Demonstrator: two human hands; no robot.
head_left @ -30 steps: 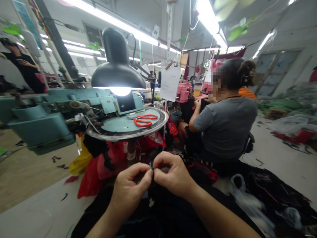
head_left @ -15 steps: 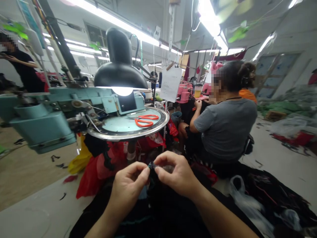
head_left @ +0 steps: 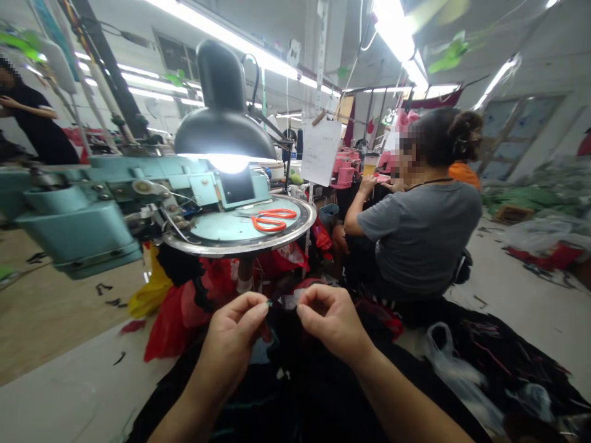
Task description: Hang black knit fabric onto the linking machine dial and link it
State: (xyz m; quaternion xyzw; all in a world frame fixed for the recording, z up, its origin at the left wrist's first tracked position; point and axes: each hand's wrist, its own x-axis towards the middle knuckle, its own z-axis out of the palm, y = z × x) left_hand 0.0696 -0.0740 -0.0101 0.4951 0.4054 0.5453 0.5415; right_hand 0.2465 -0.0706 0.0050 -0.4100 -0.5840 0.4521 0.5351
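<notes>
Low in the centre, my left hand (head_left: 235, 332) pinches a tiny teal-green bit of material (head_left: 270, 303) between thumb and forefinger. Level with it, a short gap to the right, my right hand (head_left: 330, 320) has its thumb and forefinger pressed together. What they hold, if anything, is too small to make out. A pale, whitish scrap (head_left: 289, 300) shows beside those fingertips; I cannot tell whether they touch it. Black fabric (head_left: 286, 400) with teal lines lies across my lap beneath both hands.
Ahead, a teal machine (head_left: 101, 209) carries a round metal-rimmed plate (head_left: 217, 231) with orange-handled scissors (head_left: 274, 220) on it, under a black lamp (head_left: 224, 132). A seated person (head_left: 420, 227) works at right. Red bags (head_left: 180, 320), a clear plastic bag (head_left: 457, 363) and dark cloth (head_left: 508, 357) lie around.
My hands, earlier almost touching over a dark bit of material, have parted slightly, the left moving left and the right moving right. The seated person's hands have moved.
</notes>
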